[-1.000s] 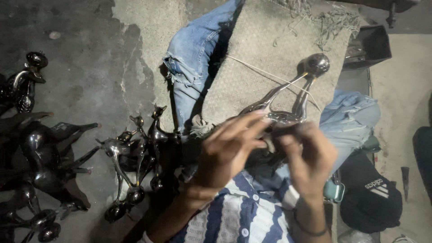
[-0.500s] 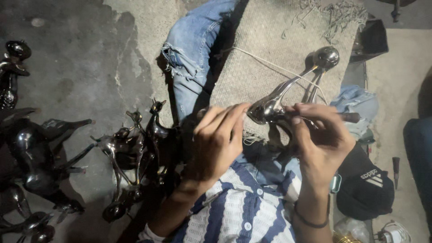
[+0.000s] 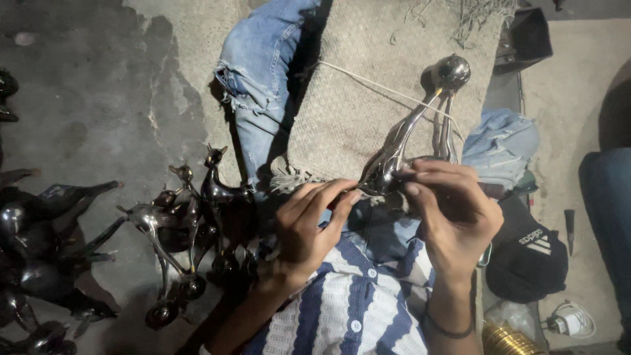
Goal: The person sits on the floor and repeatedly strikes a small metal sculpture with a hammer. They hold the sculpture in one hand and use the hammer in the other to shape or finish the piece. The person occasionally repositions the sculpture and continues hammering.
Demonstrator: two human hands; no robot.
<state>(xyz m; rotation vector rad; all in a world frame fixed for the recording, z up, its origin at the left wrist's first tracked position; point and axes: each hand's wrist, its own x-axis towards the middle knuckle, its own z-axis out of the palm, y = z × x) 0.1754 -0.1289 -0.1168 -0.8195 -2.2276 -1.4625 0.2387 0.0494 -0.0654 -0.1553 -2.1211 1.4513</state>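
Dark glass animal figurines (image 3: 190, 217) clustered on concrete floor at left. Left hand (image 3: 309, 227) pinching near body of shiny glass figurine (image 3: 407, 141); right hand (image 3: 453, 210) curled, fingertips gripping same figurine, held over burlap cloth (image 3: 368, 98) on lap. Black cap (image 3: 526, 256) at right.

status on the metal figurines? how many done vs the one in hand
Looks done: a cluster of dark glossy metal animal figurines on the concrete floor, more at the left edge; exact count unclear. In hand: left hand and right hand grip a shiny long-limbed metal figurine over a burlap cloth, a thin string running across it. No untouched pieces visible.
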